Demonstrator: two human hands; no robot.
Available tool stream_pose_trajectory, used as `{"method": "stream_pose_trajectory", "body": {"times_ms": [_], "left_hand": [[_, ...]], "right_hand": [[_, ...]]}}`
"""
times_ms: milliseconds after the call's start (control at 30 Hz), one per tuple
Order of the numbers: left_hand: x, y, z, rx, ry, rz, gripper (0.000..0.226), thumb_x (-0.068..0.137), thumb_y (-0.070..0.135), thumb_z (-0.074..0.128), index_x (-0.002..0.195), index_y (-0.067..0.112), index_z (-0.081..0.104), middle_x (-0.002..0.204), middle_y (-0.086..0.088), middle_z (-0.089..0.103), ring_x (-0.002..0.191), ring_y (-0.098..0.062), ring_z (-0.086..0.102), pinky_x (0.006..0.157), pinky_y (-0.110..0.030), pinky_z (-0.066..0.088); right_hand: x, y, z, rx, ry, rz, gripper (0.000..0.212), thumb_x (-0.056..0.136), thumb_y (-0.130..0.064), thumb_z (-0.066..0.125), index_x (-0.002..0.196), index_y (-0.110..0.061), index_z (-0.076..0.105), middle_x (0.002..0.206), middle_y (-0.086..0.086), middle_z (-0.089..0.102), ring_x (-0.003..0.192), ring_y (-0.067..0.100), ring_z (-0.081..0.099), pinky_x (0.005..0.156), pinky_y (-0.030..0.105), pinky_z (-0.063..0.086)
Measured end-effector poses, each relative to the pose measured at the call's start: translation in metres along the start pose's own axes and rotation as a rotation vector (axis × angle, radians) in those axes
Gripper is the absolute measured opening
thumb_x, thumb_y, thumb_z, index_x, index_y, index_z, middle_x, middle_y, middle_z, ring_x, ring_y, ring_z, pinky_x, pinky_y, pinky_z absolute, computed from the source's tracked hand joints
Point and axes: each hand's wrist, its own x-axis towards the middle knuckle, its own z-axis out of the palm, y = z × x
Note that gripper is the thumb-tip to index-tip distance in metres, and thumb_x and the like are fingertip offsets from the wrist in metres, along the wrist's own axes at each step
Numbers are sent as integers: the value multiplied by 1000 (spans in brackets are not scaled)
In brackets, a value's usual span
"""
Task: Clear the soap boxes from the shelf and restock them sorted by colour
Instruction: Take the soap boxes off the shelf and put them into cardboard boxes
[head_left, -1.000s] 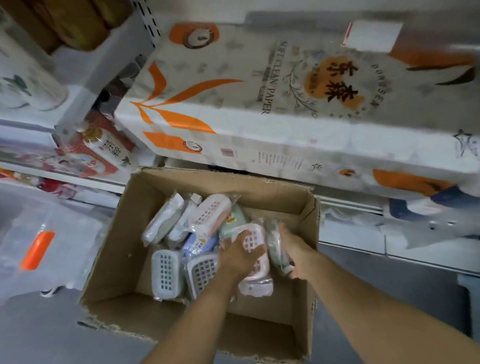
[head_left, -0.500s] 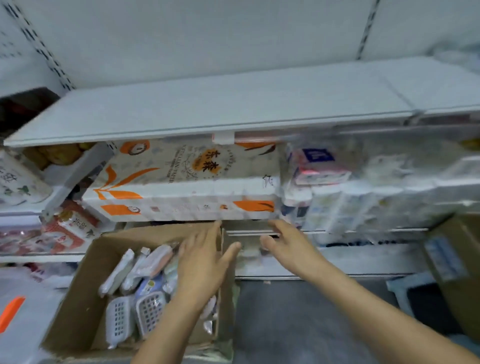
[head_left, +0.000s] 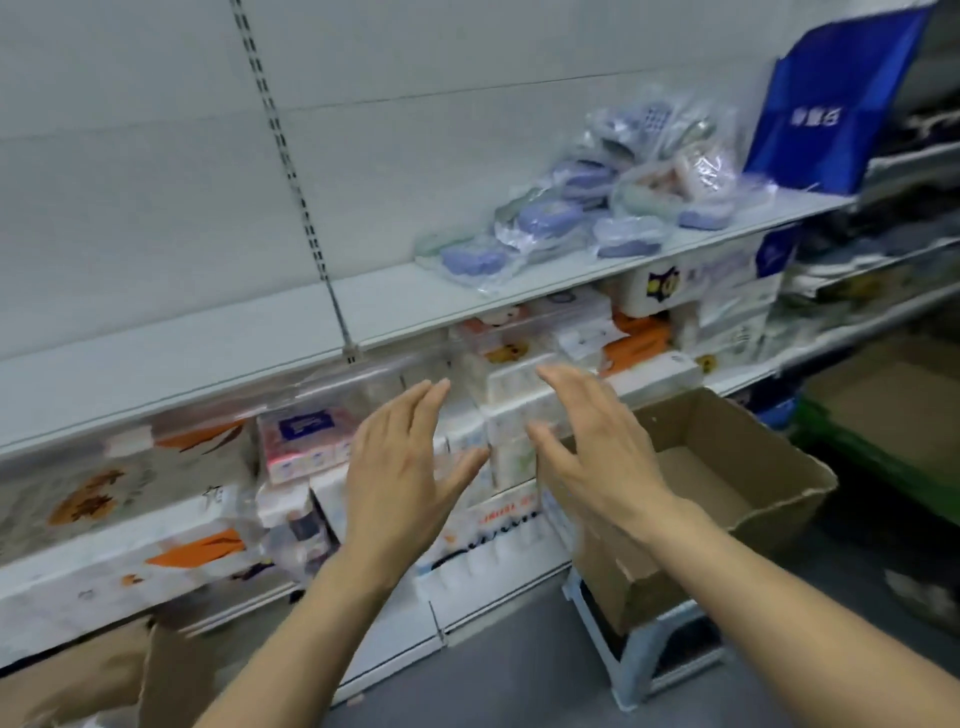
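Both hands are out of the soap-filled carton now and the view is swinging right, so that carton is gone from frame. Left hand (head_left: 402, 467) and right hand (head_left: 597, 447) are hovering mid-frame with fingers straight and spread, holding nothing, in front of the tissue packs (head_left: 306, 441) on the lower shelf. Bagged soap boxes (head_left: 597, 208), mostly blue with some pink, are piling up at the upper right on the white shelf (head_left: 208, 343), well apart from both hands. An empty-looking cardboard box (head_left: 727, 467) is sitting on a plastic stool (head_left: 644, 660) at lower right.
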Motion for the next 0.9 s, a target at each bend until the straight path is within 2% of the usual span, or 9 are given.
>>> {"method": "stream_pose_trajectory", "body": {"times_ms": [200,400,500,733,900], "left_hand": [[79,97,59,-55,2,131,72,88,65,43,146,22,41,144,-1,48,130,-21,45,108,-43,38],[173,190,133,-131,23,199,71,90,66,42,148,26,33,148,2,41,135,-16,38,112,-39,32],[228,230,172,-176,23,178,72,89,65,47,149,28,31,149,3,38,135,-15,34,112,-37,29],[339,302,234,-272,-36,127,71,89,53,59,149,26,31,146,3,40,134,-16,35,111,-35,31],[407,339,274,-328,-71,80,73,90,52,59,151,28,27,152,3,32,139,-14,28,111,-29,24]], "right_hand": [[20,106,-71,-75,140,71,56,96,-41,50,146,-22,35,147,-1,39,133,19,38,105,42,39],[70,225,-128,-131,168,83,56,97,-40,50,148,-24,32,150,-3,34,137,16,31,110,35,32],[112,287,-155,-136,163,82,55,97,-38,51,146,-22,34,149,-2,35,136,17,32,108,33,32],[197,406,-209,-129,170,123,55,96,-38,53,146,-23,35,149,1,35,134,20,33,108,38,34],[254,488,-226,-90,157,137,55,95,-40,53,144,-23,37,148,-1,35,134,18,32,106,35,34]]}}
